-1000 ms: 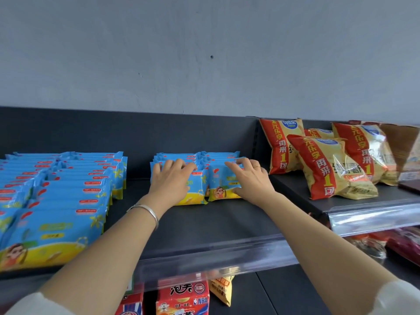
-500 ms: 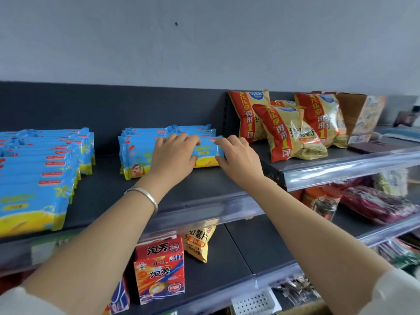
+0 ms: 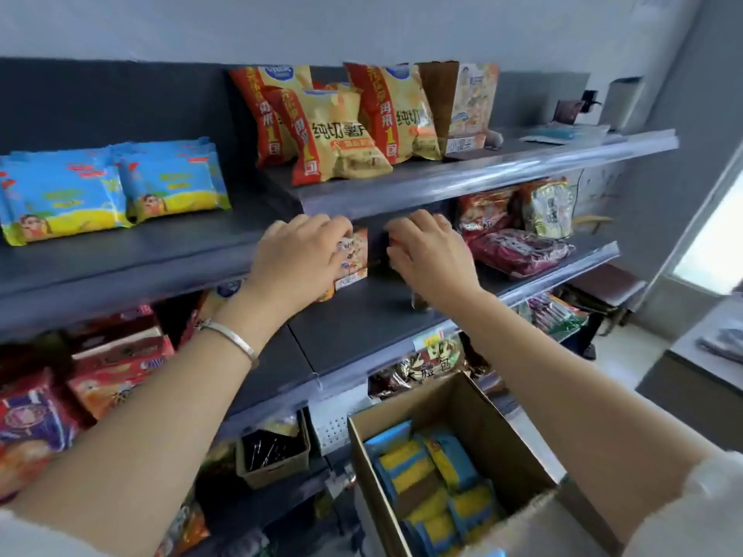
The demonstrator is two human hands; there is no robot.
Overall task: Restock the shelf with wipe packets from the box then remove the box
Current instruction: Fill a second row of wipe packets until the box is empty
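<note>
now both hands are out in front of the dark grey metal shelf [image 3: 132, 255], level with the gap beneath its front edge. the left hand [image 3: 299, 261], with a thin silver bracelet [image 3: 231, 339] on its wrist, has its fingers curled loosely together and empty, lying in front of a small orange snack pack [image 3: 354, 255] that stands on the tier below; whether they touch it i cannot tell. the right hand [image 3: 432, 255] is just beside it, fingers bent and slightly spread, holding nothing that shows.

up on the shelf to the left, the blue and yellow plastic wipe packets [image 3: 116, 190] stand in 2 rows side by side, faces forward, well apart from both hands. right of them, on a slightly higher section, are red and yellow crisp bags [image 3: 337, 134], leaning upright against one another.

down at the bottom right, the open brown cardboard box [image 3: 498, 432] sits below the right forearm, flaps up. more blue and yellow wipe packets [image 3: 434, 476] lie inside it, packed on edge in rough rows, with a bare patch of cardboard showing among them. a smaller brown cardboard tray [image 3: 273, 456] of dark items sits on a low tier left of the box.
</note>
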